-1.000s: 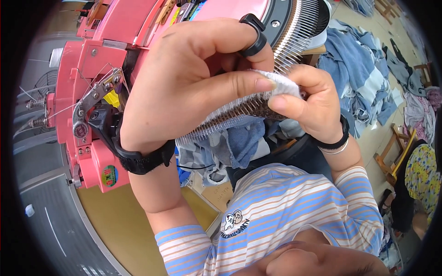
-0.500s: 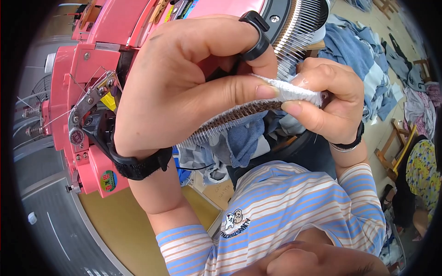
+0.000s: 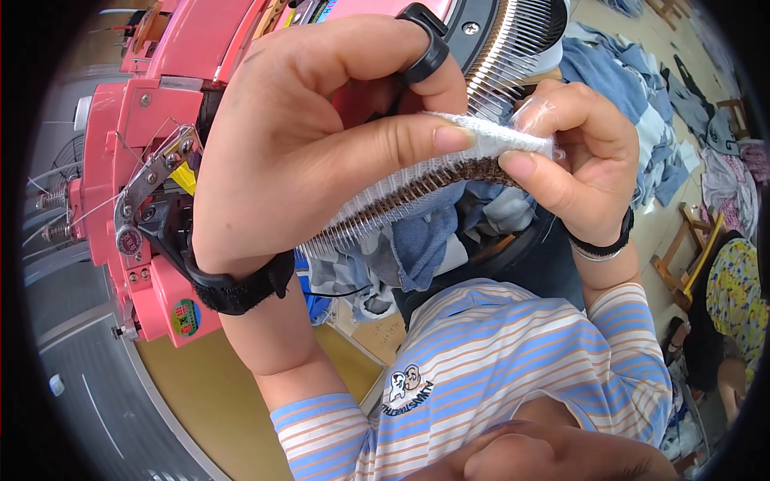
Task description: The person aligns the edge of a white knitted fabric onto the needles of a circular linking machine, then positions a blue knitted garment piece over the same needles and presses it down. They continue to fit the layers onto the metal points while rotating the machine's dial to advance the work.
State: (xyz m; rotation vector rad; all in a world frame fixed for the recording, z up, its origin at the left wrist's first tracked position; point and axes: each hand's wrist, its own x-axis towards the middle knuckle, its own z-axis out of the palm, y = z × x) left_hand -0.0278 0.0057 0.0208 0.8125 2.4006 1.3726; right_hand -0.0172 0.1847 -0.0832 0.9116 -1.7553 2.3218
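Observation:
A white ribbed knit edge (image 3: 501,138) is stretched between my two hands, just above a curved row of metal needles (image 3: 361,218) on a pink linking machine (image 3: 192,40). My left hand (image 3: 297,152), with black straps on its wrist and finger, pinches the knit between thumb and bent fingers. At the knit's right end, my right hand (image 3: 593,160) has thumb and index finger closed on the corner, and a clear film or tape shows at the index fingertip. Brown knit (image 3: 481,170) lies along the needles below the white piece. Part of the needle ring is hidden behind my left hand.
A metal thread-guide arm (image 3: 152,180) juts from the machine at left. Grey and blue garments (image 3: 429,240) lie beneath the needles. More clothes (image 3: 613,76) are piled at the back right, near a wooden stool (image 3: 686,256). Another person's yellow patterned clothing (image 3: 738,289) shows at far right.
My left hand has shifted slightly left and up with the white knit. The right index finger has risen a little, and more brown knit shows along the needles.

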